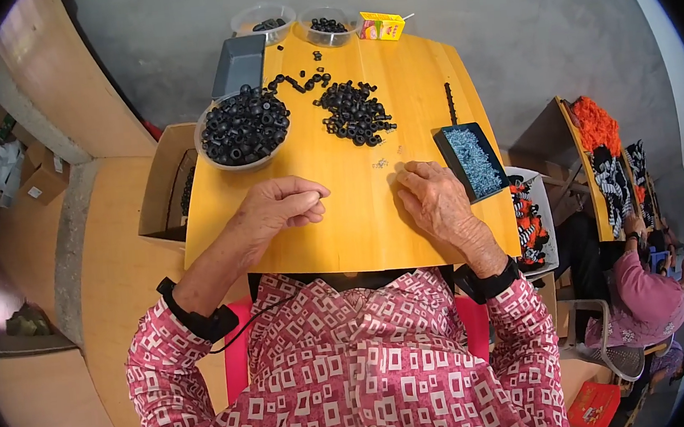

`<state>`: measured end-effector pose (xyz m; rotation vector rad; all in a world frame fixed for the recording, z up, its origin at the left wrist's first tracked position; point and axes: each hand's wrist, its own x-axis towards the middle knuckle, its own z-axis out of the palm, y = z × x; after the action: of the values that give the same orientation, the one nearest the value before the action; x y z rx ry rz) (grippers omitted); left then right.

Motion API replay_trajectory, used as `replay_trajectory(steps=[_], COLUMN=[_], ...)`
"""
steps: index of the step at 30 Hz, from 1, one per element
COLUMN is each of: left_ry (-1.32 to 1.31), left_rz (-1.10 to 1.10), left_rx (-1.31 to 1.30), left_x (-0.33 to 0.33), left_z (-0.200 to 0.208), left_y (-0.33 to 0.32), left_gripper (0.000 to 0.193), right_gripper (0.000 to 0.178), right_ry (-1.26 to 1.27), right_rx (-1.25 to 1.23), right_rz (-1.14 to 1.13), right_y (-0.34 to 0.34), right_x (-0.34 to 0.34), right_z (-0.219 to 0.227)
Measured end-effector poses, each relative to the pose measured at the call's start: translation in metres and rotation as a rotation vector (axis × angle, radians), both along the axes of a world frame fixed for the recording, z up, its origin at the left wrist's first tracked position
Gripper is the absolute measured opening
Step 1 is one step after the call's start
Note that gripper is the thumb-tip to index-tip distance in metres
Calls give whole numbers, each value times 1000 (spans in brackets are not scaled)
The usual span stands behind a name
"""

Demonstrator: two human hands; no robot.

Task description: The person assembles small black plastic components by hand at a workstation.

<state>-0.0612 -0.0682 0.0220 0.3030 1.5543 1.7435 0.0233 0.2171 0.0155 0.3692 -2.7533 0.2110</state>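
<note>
My left hand (280, 207) rests on the yellow wooden table (360, 228) with thumb and fingertips pinched together; no object shows between them. My right hand (435, 200) lies palm down, its fingers curled onto the tabletop beside a black tray of tiny blue-silver parts (471, 160). A few tiny loose parts (382, 163) lie just ahead of its fingertips. Further out are a clear bowl heaped with black rubber rings (243, 128) and a loose pile of black rings (355, 113). Both wrists carry black bands.
At the table's far edge stand a dark grey tray (239, 63), two clear bowls (262, 19) (326, 26) and a small yellow box (382, 26). A short stack of rings (451, 102) lies near the tray. A cardboard box (162, 185) sits at the left. Another person (655, 299) sits at the right.
</note>
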Motion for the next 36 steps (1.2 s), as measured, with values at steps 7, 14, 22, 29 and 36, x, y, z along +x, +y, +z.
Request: replay_trajectory(steps=[7, 14, 22, 29, 36], left_ry=[46, 66, 93, 210, 255], left_rz=[34, 38, 17, -12, 7], left_rx=[-21, -35, -53, -84, -101], left_x=[-8, -9, -11, -19, -25], left_z=[-15, -16, -14, -22, -30], left_y=[5, 9, 14, 23, 28], left_gripper=[24, 24, 25, 27, 27], right_gripper=[17, 35, 66, 42, 27], right_ry=[4, 6, -81, -35, 32], right_rx=[-13, 42, 128, 124, -8], right_rz=[17, 55, 36, -65, -61], right_y=[-3, -20, -5, 16, 20], right_x=[-9, -14, -9, -10, -16], right_z=[-9, 2, -13, -14, -4])
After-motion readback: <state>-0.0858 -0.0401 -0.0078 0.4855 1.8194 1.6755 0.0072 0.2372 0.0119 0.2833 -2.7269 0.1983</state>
